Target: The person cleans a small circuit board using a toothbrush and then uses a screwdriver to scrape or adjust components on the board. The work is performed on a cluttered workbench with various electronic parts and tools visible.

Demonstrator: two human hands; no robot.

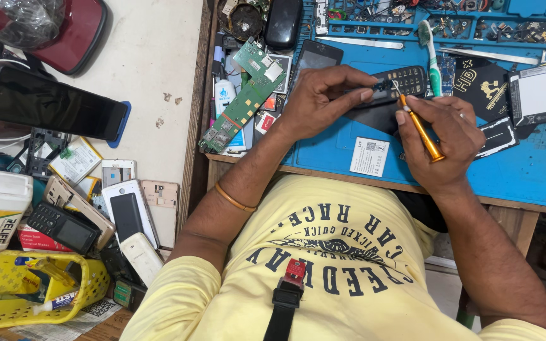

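Just right of the middle of the frame, near the top, the person's left hand (327,101) pinches the lower end of a black keypad phone (394,85) between thumb and fingertips, holding it against the blue work mat (526,170). The right hand (443,142) is closed around an orange screwdriver (419,129), gripped like a pen, its thin metal tip touching the phone at the end the left hand holds. Whether the tip sits in a screw cannot be told.

The phone lies slanted on the mat, its keypad end pointing toward the upper right. Just beside it on the right stands a green and white toothbrush (431,53), lying nearly straight up and down in the frame. Below the phone a small white label card (370,156) rests on the mat, near the table's front edge. To the right of the hands lie a black card with gold print (485,82) and a flat battery (538,95).

Left of the left hand, a long green circuit board (242,95) lies slanted over a heap of small parts. On the left side of the frame, a large black smartphone (55,104) sits on a pale tabletop, with a pile of old phones (118,208) below it and a yellow basket (7,284) in the lower left corner.
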